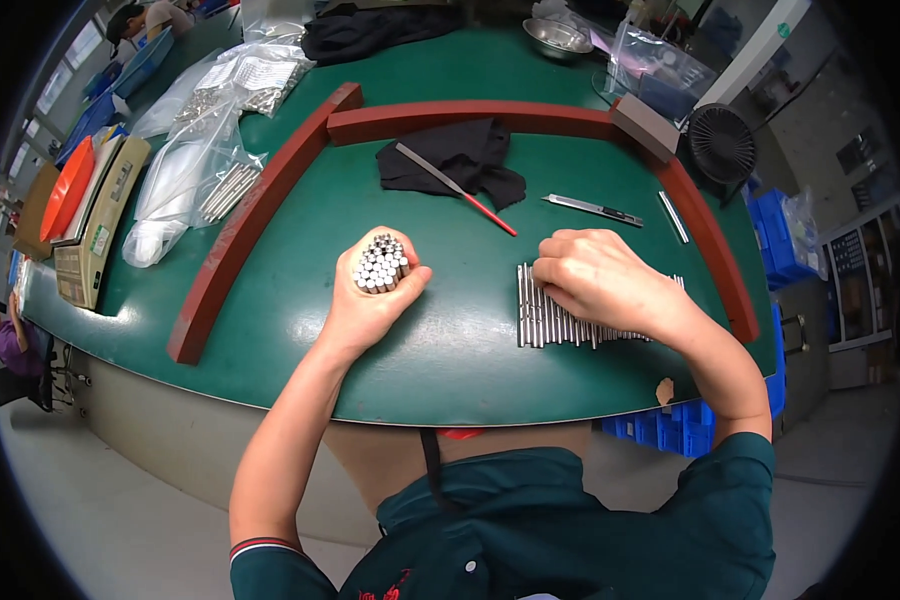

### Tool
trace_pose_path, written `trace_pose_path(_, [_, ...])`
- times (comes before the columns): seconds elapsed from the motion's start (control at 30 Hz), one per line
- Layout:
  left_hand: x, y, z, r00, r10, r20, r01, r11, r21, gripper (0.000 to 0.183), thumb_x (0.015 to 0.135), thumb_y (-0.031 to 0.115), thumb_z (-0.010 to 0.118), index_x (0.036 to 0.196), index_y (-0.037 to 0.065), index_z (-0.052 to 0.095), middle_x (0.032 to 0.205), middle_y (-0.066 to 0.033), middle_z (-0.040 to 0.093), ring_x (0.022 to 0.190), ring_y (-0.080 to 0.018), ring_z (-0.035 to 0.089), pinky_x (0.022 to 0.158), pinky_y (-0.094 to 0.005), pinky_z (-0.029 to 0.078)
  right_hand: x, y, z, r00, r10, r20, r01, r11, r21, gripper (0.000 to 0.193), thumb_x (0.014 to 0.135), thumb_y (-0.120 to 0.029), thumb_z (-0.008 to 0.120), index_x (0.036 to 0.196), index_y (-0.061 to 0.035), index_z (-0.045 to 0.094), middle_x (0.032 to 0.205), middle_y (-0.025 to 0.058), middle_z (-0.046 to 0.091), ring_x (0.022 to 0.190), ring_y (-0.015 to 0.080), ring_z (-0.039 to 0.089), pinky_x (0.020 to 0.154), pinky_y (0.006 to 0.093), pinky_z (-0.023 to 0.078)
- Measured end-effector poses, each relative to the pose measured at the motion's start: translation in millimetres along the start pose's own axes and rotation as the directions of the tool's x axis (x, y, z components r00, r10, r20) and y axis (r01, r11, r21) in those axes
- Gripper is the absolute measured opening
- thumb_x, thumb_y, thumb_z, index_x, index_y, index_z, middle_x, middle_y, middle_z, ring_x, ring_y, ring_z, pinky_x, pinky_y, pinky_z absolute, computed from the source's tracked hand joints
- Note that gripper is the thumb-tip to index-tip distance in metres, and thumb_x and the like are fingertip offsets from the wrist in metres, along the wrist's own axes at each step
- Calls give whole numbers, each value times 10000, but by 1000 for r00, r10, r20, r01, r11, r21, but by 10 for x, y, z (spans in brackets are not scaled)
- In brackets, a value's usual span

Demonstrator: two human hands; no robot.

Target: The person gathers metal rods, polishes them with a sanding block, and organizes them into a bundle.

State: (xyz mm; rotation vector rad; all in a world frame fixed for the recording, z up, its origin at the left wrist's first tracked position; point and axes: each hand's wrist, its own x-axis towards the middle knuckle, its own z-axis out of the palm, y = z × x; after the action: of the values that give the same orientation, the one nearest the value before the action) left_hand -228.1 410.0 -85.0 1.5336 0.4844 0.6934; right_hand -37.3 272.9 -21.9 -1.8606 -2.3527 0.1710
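Item: bundle of short metal rods (380,264), stood on end in the closed left hand (370,300), just left of the flat row of rods (550,322) lying side by side on the green table (440,350). The right hand (595,280) rests palm-down on that row, fingers curled, gripping nothing visible. Handling, judged: stiff, smooth, slippery, heavy for their bulk; best clasped round the bundle's middle so none slide out endwise.

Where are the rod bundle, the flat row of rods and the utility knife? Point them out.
Rod bundle (380,264), head view, on its end faces.
Row of rods (532,320), head view, on its left part.
Utility knife (592,208), head view, on its metal body.
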Motion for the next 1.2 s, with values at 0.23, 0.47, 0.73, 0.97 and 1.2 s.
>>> trace_pose_path(0.23, [11, -27, 1, 1000, -6, 4, 6, 1000, -14, 148, 698, -6, 623, 727, 51, 489, 659, 33, 493, 585, -20, 454, 526, -164, 380, 136, -4, 138, 999, -30, -24, 34, 989, 146, 55, 663, -42, 585, 685, 1, 560, 663, 95, 532, 700, 252, 541, 627, 357, 444])
trace_pose_path(0.47, [20, -32, -30, 999, -15, 28, 14, 999, 30, 170, 712, -20, 600, 770, 51, 457, 689, -16, 503, 613, -84, 499, 569, -203, 410, 242, -51, 254, 975, -190, -113, 198, 979, 56, 163, 657, -43, 564, 820, -29, 562, 674, 84, 494, 673, 236, 527, 590, 341, 440])
trace_pose_path(0.73, [16, -45, -12, 999, -18, 30, 18, 1000, 10, 166, 708, -21, 609, 771, 47, 471, 699, -8, 511, 605, -56, 480, 538, -187, 398, 417, -267, 473, 905, -405, -129, 390, 912, -125, 196, 695, -90, 493, 871, -47, 568, 703, 72, 493, 708, 190, 526, 546, 305, 421])
trace_pose_path(0.97, [14, -23, -25, 999, -24, 23, 24, 1000, 8, 166, 709, -10, 618, 767, 48, 475, 693, -2, 519, 607, -53, 485, 543, -180, 399, 341, -326, 415, 937, -195, -290, 237, 965, 115, 219, 685, -218, 583, 696, 2, 586, 618, 103, 521, 569, 249, 557, 474, 345, 430])
trace_pose_path(1.2, [21, -8, -26, 1000, -21, 15, 21, 1000, -1, 153, 698, 3, 629, 743, 45, 489, 667, 24, 505, 593, -27, 462, 530, -171, 384, 475, -519, 391, 995, 91, -35, -95, 982, -162, 128, 574, -116, 575, 560, 3, 530, 574, 140, 557, 523, 251, 576, 455, 341, 454])
